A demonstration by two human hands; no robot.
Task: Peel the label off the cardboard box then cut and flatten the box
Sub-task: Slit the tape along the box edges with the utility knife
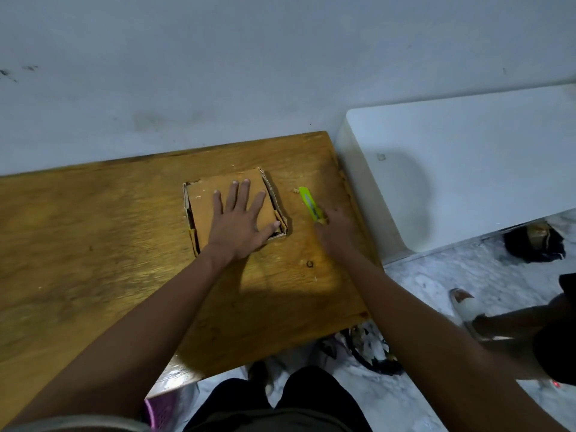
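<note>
The left hand [240,219] lies spread flat, gripping nothing, pressing the cardboard box [232,207] down on the wooden table [93,229], apparently to keep it flattened. The right hand [333,227] rests at the green cutter [311,203] just beside it (grip blurred; I cannot tell).

Brown cardboard box [218,194]; yellow-green cutter [310,203]; golden wood-grain table [93,229]; white-grey marbled floor [436,282].

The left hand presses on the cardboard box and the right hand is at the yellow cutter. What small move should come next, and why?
Probably close the right hand around the yellow cutter and lift it. The cutter lies on the wooden table with the hand only at its near end, blurred, so a grip cannot be confirmed. The left hand lies flat on the cardboard box, whose side walls look unflattened.
</note>
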